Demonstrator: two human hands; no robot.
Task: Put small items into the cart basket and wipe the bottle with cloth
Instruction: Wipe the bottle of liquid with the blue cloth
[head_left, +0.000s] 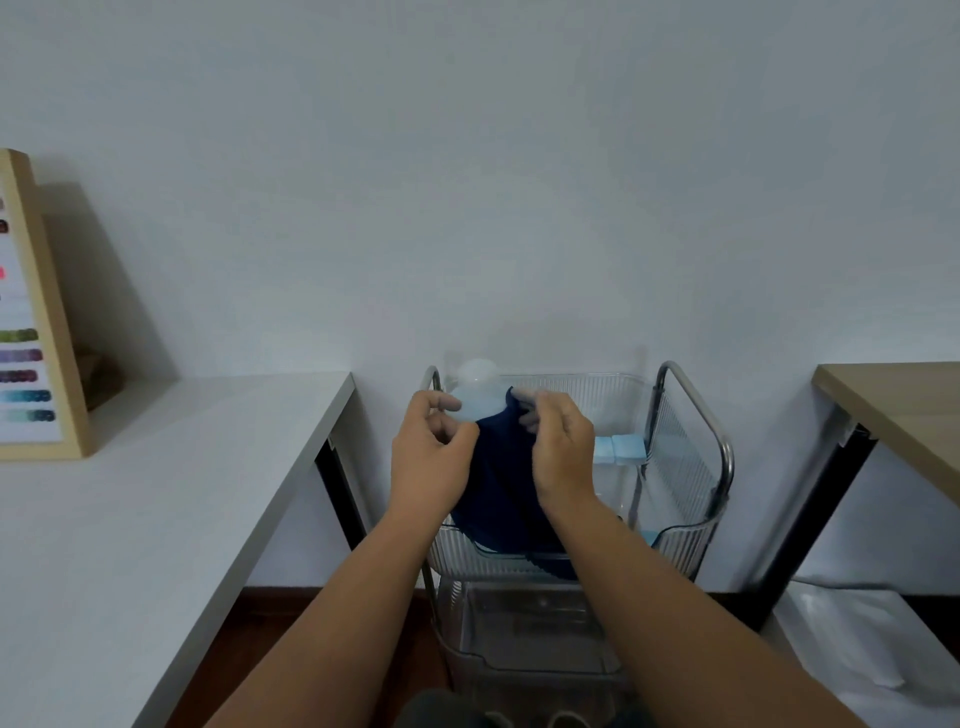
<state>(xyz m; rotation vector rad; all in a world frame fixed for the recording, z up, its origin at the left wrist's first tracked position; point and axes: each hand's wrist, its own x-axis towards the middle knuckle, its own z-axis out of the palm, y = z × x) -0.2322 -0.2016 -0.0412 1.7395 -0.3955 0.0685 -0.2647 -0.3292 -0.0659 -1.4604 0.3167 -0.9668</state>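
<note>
- While both hands work above the cart basket (685, 483), a dark blue cloth (501, 483) hangs between them and drapes down over the basket's front rim.
- The left hand (431, 457) sits over the basket's left side, its fingers curled, pinching the left edge of the cloth near the top.
- The right hand (563, 447) is just to the right of it, over the middle of the basket, with thumb and fingertips nipped on the cloth's upper corner.
- A translucent white bottle (475, 392) with a rounded cap stands up at the basket's back left, behind the cloth; the cloth covers its lower part, and only the cap and shoulder show above the hands.
- The left hand's fingertips lie right against the bottle's shoulder; whether they press on it I cannot tell.
- Inside the basket, toward its right wall, two small light blue blocks (621, 449) lie side by side, touching each other, just beside the right hand.
- The basket itself is clear ribbed plastic with a metal tube frame, and a lower clear tray (530, 639) sits beneath it on the same cart.
- Left of the basket runs a white table (156, 519), carrying a wood-framed board (36, 332) with coloured swatches that leans against the wall.
- Right of the basket, the corner of a wooden-topped table (904, 410) juts in, well apart from the hands.
</note>
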